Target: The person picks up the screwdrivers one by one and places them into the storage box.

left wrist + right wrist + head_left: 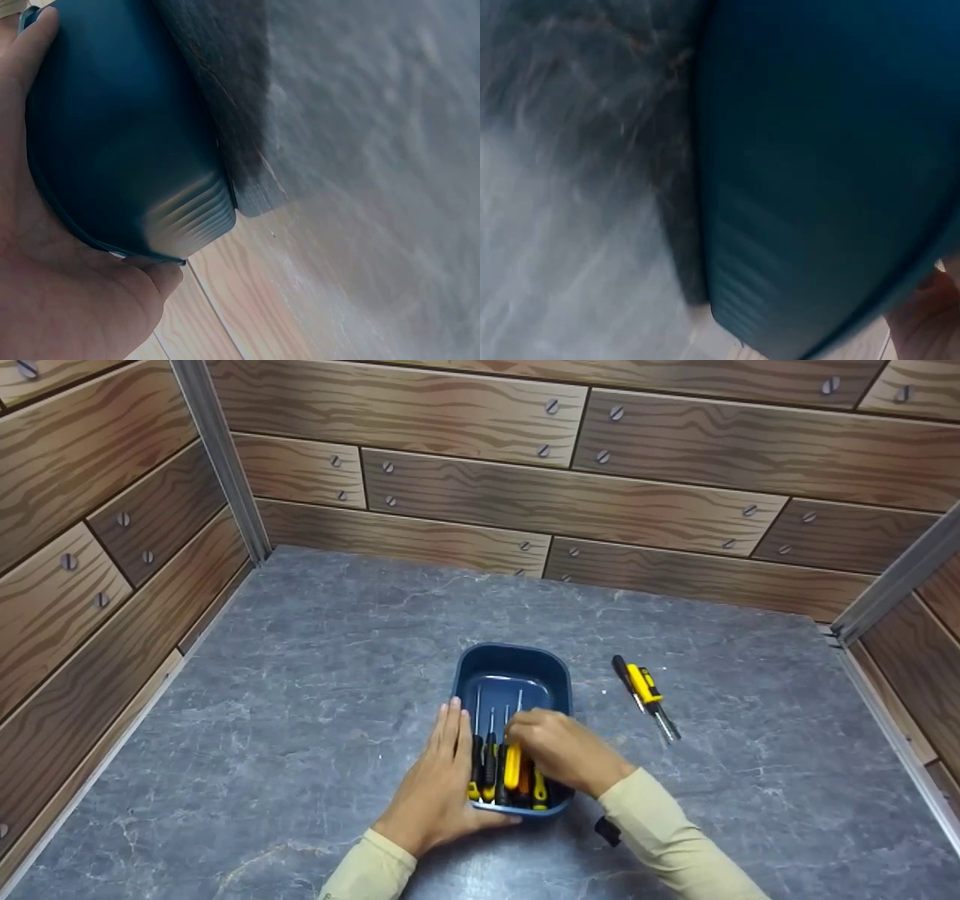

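Note:
A dark blue plastic bin (512,647) stands on the tabletop with several screwdrivers in its near half, their shafts pointing away from me. My left hand (437,780) lies against its left side, fingers straight along the wall and thumb across the near end. In the left wrist view the bin's outer wall (127,127) sits between that thumb and fingers. Curled over the inside of the bin, my right hand (566,746) pinches a yellow-handled screwdriver (512,767); its fingertips are partly hidden. An orange handle (524,778) and a yellow-black handle (539,791) lie beside it.
Right of the bin, on the grey marbled tabletop (337,660), lie a black-handled screwdriver (622,671) and yellow-and-black tools (640,682) with metal shafts. Wood-patterned walls (450,521) enclose the back and sides. A small black object (607,831) shows beneath the right sleeve.

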`<action>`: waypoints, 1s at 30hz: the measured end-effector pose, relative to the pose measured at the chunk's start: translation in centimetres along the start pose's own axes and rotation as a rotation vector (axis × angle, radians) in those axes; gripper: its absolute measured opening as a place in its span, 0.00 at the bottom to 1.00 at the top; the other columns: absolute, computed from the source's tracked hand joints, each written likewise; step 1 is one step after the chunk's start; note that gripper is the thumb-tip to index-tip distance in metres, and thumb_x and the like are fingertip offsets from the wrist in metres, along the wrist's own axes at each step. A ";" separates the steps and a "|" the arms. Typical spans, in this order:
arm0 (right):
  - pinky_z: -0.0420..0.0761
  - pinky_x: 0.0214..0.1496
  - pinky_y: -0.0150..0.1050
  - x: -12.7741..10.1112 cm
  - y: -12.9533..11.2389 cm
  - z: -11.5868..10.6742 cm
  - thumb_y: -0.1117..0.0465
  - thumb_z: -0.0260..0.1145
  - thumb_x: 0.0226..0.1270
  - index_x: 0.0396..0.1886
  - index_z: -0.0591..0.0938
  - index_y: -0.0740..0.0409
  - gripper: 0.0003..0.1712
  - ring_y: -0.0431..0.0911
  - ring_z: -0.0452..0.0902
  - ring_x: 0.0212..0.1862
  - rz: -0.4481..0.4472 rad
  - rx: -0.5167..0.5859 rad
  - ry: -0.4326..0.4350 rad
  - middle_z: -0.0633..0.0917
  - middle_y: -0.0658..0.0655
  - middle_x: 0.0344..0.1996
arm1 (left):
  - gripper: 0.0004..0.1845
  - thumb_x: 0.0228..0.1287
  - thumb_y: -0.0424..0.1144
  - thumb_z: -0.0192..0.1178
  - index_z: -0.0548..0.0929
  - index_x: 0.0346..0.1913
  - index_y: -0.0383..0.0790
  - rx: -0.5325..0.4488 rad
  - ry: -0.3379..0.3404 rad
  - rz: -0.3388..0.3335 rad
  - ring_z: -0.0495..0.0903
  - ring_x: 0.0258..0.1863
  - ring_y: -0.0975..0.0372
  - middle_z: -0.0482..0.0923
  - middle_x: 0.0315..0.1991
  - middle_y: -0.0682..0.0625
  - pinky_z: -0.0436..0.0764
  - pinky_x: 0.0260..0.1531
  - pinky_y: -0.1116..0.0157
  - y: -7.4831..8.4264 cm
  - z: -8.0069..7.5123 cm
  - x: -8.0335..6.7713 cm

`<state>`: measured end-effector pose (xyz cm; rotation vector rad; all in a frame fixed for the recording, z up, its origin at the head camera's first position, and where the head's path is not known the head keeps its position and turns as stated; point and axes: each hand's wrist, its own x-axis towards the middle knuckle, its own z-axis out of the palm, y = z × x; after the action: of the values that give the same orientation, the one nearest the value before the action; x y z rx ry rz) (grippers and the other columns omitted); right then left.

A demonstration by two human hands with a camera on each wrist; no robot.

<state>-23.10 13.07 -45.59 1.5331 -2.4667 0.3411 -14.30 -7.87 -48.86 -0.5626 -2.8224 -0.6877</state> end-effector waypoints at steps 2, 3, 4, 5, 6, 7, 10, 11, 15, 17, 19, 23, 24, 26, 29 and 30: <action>0.86 0.45 0.39 0.2 -0.2 0.3 0.80 0.66 0.51 0.34 0.88 0.59 0.15 0.46 0.84 0.38 -0.005 0.000 -0.028 0.88 0.53 0.38 | 0.74 0.45 0.80 0.63 0.49 0.77 0.22 -0.003 -0.010 -0.005 0.43 0.79 0.41 0.39 0.79 0.28 0.55 0.75 0.50 0.1 0.0 0.0; 0.86 0.45 0.39 0.3 -0.3 0.5 0.79 0.66 0.51 0.34 0.88 0.59 0.15 0.46 0.84 0.38 -0.007 0.004 -0.038 0.88 0.53 0.37 | 0.75 0.45 0.80 0.63 0.49 0.77 0.22 -0.004 -0.015 -0.006 0.43 0.79 0.41 0.39 0.79 0.28 0.54 0.75 0.50 0.1 0.0 0.0; 0.86 0.45 0.39 0.3 -0.4 0.6 0.79 0.66 0.52 0.33 0.88 0.59 0.14 0.46 0.84 0.38 -0.009 0.011 -0.048 0.88 0.53 0.37 | 0.75 0.45 0.80 0.63 0.49 0.77 0.22 -0.005 -0.017 -0.007 0.43 0.79 0.41 0.39 0.79 0.28 0.55 0.75 0.50 0.1 0.0 0.0; 0.86 0.45 0.39 0.3 -0.4 0.7 0.79 0.66 0.53 0.33 0.88 0.58 0.14 0.45 0.84 0.38 -0.010 0.020 -0.058 0.87 0.52 0.36 | 0.75 0.45 0.80 0.63 0.49 0.77 0.22 -0.010 -0.021 -0.010 0.43 0.79 0.41 0.38 0.79 0.28 0.55 0.75 0.50 0.1 0.0 0.0; 0.86 0.45 0.39 0.4 -0.4 0.8 0.78 0.66 0.54 0.33 0.88 0.58 0.13 0.45 0.84 0.37 -0.011 0.025 -0.064 0.87 0.52 0.36 | 0.74 0.45 0.80 0.63 0.49 0.77 0.22 -0.012 -0.022 -0.011 0.43 0.79 0.41 0.38 0.79 0.28 0.56 0.75 0.50 0.1 0.0 0.0; 0.86 0.44 0.39 0.4 -0.5 0.9 0.78 0.66 0.55 0.33 0.87 0.58 0.13 0.45 0.84 0.37 -0.011 0.034 -0.069 0.87 0.52 0.36 | 0.74 0.45 0.80 0.63 0.49 0.78 0.22 -0.015 -0.023 -0.011 0.43 0.79 0.41 0.38 0.79 0.29 0.56 0.75 0.50 0.1 0.0 0.0; 0.86 0.45 0.39 0.3 -0.5 1.0 0.78 0.67 0.55 0.34 0.88 0.58 0.12 0.45 0.84 0.38 -0.007 0.054 -0.074 0.87 0.52 0.37 | 0.74 0.45 0.80 0.63 0.49 0.78 0.23 -0.019 -0.023 -0.013 0.43 0.79 0.41 0.38 0.79 0.29 0.57 0.75 0.49 0.1 0.0 0.0; 0.86 0.46 0.39 0.3 -0.6 1.1 0.77 0.67 0.56 0.35 0.88 0.59 0.12 0.45 0.84 0.39 -0.004 0.061 -0.075 0.87 0.53 0.39 | 0.74 0.45 0.80 0.62 0.49 0.78 0.23 -0.019 -0.022 -0.013 0.43 0.79 0.41 0.38 0.79 0.29 0.57 0.75 0.49 0.1 0.0 0.0; 0.86 0.50 0.37 0.2 -0.7 1.1 0.77 0.67 0.59 0.39 0.89 0.60 0.13 0.47 0.85 0.44 0.018 0.114 -0.082 0.87 0.56 0.45 | 0.74 0.45 0.80 0.63 0.49 0.77 0.22 -0.005 -0.020 -0.011 0.43 0.79 0.41 0.39 0.79 0.29 0.57 0.75 0.50 0.1 -0.1 -0.1; 0.85 0.51 0.37 0.2 -0.7 1.1 0.78 0.66 0.60 0.40 0.89 0.61 0.14 0.48 0.85 0.46 0.024 0.149 -0.082 0.86 0.57 0.46 | 0.74 0.45 0.80 0.63 0.49 0.77 0.22 0.001 -0.021 -0.010 0.43 0.79 0.41 0.39 0.79 0.29 0.57 0.75 0.50 0.2 -0.1 -0.1; 0.85 0.51 0.36 0.1 -0.7 1.0 0.78 0.65 0.59 0.40 0.89 0.61 0.14 0.48 0.84 0.45 0.026 0.177 -0.080 0.86 0.57 0.46 | 0.75 0.45 0.80 0.63 0.49 0.77 0.22 0.002 -0.021 -0.009 0.43 0.79 0.41 0.39 0.79 0.29 0.57 0.75 0.51 0.2 0.0 -0.1; 0.85 0.51 0.35 0.1 -0.7 1.0 0.78 0.65 0.59 0.40 0.89 0.61 0.14 0.47 0.84 0.45 0.013 0.185 -0.070 0.86 0.57 0.45 | 0.75 0.45 0.80 0.64 0.49 0.77 0.22 0.003 -0.014 -0.007 0.43 0.79 0.41 0.39 0.79 0.29 0.58 0.74 0.50 0.1 0.0 -0.1; 0.85 0.51 0.35 0.1 -0.6 1.0 0.78 0.65 0.59 0.40 0.88 0.61 0.14 0.47 0.85 0.45 0.010 0.184 -0.067 0.86 0.56 0.45 | 0.75 0.45 0.80 0.64 0.49 0.77 0.22 0.004 -0.013 -0.006 0.43 0.79 0.41 0.39 0.79 0.29 0.58 0.74 0.50 0.1 0.0 0.0; 0.85 0.51 0.36 0.1 -0.6 1.0 0.78 0.66 0.58 0.40 0.88 0.62 0.14 0.48 0.85 0.45 0.001 0.179 -0.055 0.86 0.57 0.45 | 0.74 0.45 0.80 0.64 0.49 0.77 0.22 0.007 -0.012 -0.004 0.44 0.79 0.41 0.39 0.79 0.29 0.58 0.74 0.50 0.1 0.0 0.0; 0.85 0.52 0.38 0.1 -0.4 0.9 0.79 0.66 0.57 0.41 0.88 0.63 0.15 0.49 0.85 0.46 -0.005 0.184 -0.037 0.87 0.57 0.45 | 0.74 0.45 0.80 0.64 0.49 0.77 0.22 0.002 -0.013 -0.006 0.44 0.79 0.41 0.39 0.79 0.29 0.58 0.74 0.50 0.1 0.0 -0.1; 0.85 0.52 0.39 0.0 -0.4 0.9 0.79 0.66 0.56 0.41 0.88 0.63 0.15 0.49 0.85 0.46 -0.004 0.190 -0.033 0.87 0.58 0.45 | 0.74 0.45 0.79 0.64 0.49 0.77 0.22 0.001 -0.012 -0.006 0.44 0.79 0.41 0.39 0.79 0.28 0.58 0.74 0.50 0.0 0.0 -0.1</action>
<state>-22.82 12.61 -46.38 1.6276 -2.5180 0.5685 -14.22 -7.88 -48.82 -0.5601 -2.8362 -0.6864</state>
